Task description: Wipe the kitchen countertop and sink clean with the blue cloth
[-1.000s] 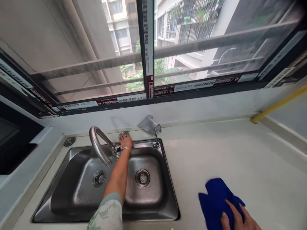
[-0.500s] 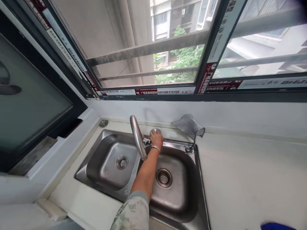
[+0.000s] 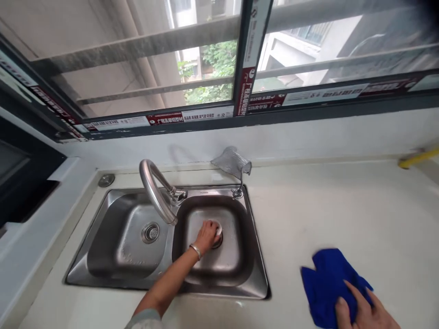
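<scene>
My left hand (image 3: 206, 235) reaches down into the right basin (image 3: 236, 269) of a steel double sink. Its fingers are closed on a round metal drain cover (image 3: 218, 227), held right at the drain, which is partly hidden behind it. I cannot tell whether the cover touches the drain. At the lower right, my right hand (image 3: 366, 313) grips a bunched blue cloth (image 3: 325, 283) on the pale countertop, thumb and fingers pressed on its near side.
A curved faucet (image 3: 156, 192) stands between the basins. The left basin has an uncovered drain (image 3: 150, 232). Another round metal cover (image 3: 106, 180) lies on the back left ledge. Grey mesh cloth (image 3: 233, 162) rests by the wall above a small fitting (image 3: 237, 192). A yellow pipe (image 3: 418, 158) is at far right.
My left hand has moved from the ledge behind the faucet into the right basin, carrying the round cover. The view has turned right, bringing my right hand and more blue cloth into sight.
</scene>
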Available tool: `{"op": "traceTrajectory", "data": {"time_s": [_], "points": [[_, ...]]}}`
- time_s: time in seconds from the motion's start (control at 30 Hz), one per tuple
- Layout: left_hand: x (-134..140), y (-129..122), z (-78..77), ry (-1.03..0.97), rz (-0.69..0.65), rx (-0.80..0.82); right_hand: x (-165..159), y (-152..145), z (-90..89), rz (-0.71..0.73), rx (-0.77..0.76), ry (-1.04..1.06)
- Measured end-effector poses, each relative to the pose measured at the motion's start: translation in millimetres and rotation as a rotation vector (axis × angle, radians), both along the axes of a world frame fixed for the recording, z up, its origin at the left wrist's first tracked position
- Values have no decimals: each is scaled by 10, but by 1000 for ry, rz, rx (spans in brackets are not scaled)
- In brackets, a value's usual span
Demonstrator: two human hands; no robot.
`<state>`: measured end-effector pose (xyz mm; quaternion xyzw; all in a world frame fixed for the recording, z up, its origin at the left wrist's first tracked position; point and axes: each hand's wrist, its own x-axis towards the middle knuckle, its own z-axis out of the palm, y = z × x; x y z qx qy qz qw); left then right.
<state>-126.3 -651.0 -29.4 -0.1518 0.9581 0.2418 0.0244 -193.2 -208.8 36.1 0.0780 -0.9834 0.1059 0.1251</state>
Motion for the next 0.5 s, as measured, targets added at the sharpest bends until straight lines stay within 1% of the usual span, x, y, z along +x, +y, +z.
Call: {"op": "traceTrajectory", "data": {"time_s": [0.1,0.2,0.3,0.4,0.5], "points": [[165,127,-347,-81,-20,40,12,-49,40,1,4,5],[235,117,-586,-121,9,81,18,-45,41,17,10,-7],[262,57,-712,-144,45,126,13,-12,7,19,3,4],[238,19,-777,-180,92,143,-1,24,-45,16,-2,29],[152,16,-829,-227,139,135,-14,52,-83,40,20,52]]}}
